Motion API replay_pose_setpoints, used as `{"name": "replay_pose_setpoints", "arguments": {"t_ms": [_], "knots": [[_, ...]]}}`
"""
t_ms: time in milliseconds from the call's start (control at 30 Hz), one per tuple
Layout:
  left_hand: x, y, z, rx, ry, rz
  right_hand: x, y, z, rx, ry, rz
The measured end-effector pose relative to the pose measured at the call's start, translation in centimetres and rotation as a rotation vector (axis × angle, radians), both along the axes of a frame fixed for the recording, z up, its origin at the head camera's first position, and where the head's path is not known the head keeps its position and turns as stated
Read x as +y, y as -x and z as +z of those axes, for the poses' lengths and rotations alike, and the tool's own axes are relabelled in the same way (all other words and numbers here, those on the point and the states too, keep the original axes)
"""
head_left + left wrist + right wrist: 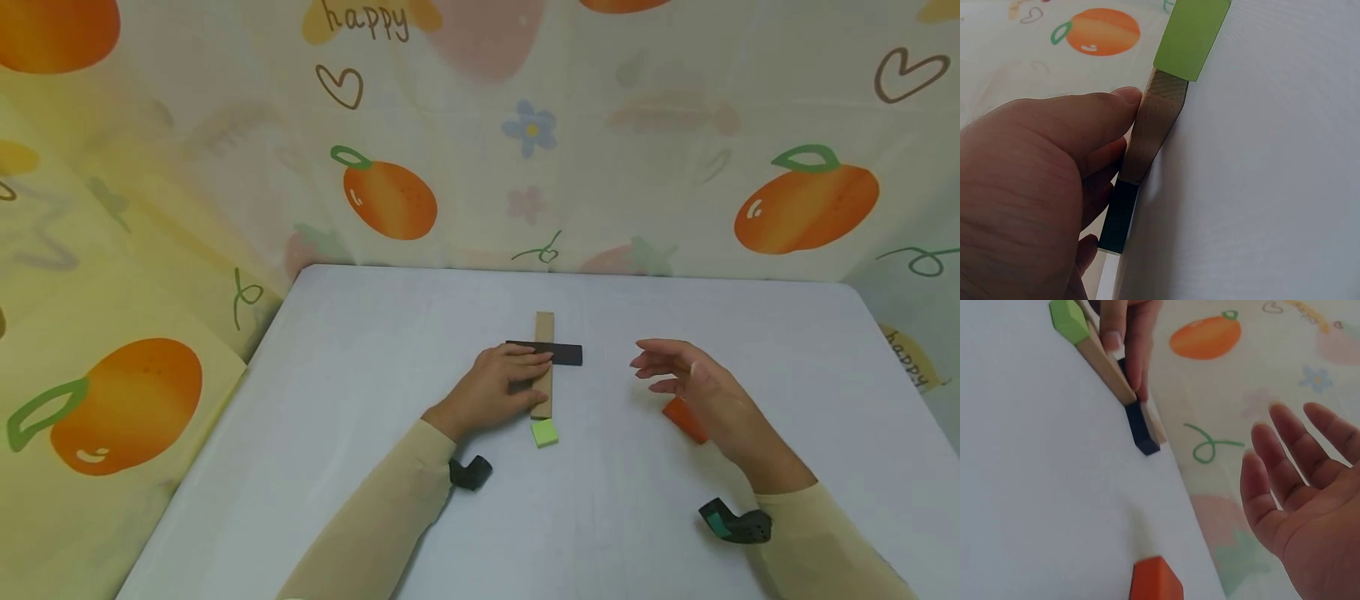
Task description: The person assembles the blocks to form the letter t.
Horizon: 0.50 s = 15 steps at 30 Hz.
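Observation:
Near the table's middle, plain wooden pieces (542, 402) and a dark bar (567, 355) form a cross, the bar lying crosswise. At the cross's near end a small lime-green block (545, 432) stands against the wood. My left hand (504, 385) rests on the cross, its fingers extended over the dark bar. In the left wrist view the thumb touches the wooden piece (1155, 119) by the green block. Off to the right, my right hand (716, 404) hovers with loosely bent, spread fingers and holds nothing. Below it lies an orange block (681, 419), partly hidden by that hand.
A white table (360, 333) carries all the blocks. Behind and to the left hangs a pale cloth (465, 167) printed with oranges, hearts and flowers, meeting the table's far edge. Both wrists wear small dark devices (471, 473).

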<state>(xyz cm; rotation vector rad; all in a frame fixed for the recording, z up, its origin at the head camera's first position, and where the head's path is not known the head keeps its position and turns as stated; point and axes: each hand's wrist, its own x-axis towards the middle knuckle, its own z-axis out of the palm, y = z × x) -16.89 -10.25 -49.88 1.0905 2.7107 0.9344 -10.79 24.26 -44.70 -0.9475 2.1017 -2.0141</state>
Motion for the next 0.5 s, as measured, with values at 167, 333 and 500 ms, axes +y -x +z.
{"name": "replay_pose_setpoints", "arguments": {"t_ms": [167, 333, 500], "knots": [[0.0, 0.0, 0.0, 0.005, -0.006, -0.008, 1.7, -0.3, -0.3, -0.014, 0.019, -0.02], [0.1, 0.1, -0.1, 0.012, -0.015, -0.012, 3.4, -0.9, -1.0, -0.038, -0.045, -0.108], [0.1, 0.1, -0.1, 0.012, -0.008, -0.006, 4.7, -1.4, -2.0, -0.068, -0.106, -0.197]]}}
